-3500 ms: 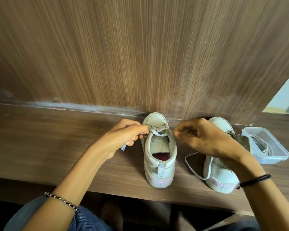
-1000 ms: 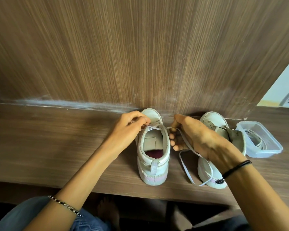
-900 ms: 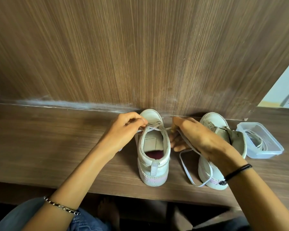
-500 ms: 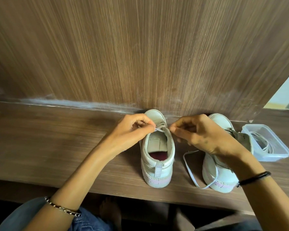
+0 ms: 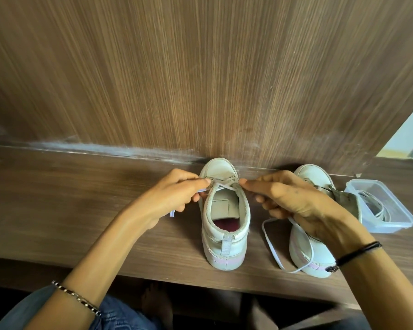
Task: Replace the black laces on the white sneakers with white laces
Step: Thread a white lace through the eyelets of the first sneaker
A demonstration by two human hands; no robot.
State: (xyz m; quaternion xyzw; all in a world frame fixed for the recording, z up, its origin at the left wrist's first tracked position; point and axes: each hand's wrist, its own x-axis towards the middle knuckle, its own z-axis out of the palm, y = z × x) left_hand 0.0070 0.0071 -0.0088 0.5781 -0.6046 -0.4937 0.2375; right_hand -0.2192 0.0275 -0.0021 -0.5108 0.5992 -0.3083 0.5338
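Two white sneakers stand on a wooden ledge, toes against the wall. The middle sneaker (image 5: 224,217) has a white lace (image 5: 224,183) crossing its upper eyelets. My left hand (image 5: 174,198) pinches the lace's left end beside the shoe; the tip pokes out below my palm. My right hand (image 5: 293,201) pinches the right end at the eyelets, and the slack loops down over the ledge (image 5: 272,248). The second sneaker (image 5: 315,234) sits to the right, partly hidden under my right wrist.
A clear plastic container (image 5: 379,206) with coiled laces inside stands at the far right. The wooden ledge (image 5: 69,198) runs wide to the left. A wood panel wall (image 5: 200,79) rises right behind the shoes. My knees are below the front edge.
Both hands drew apart a little at the eyelets, pulling the lace tighter across the middle sneaker. The shoes and container have stayed in place.
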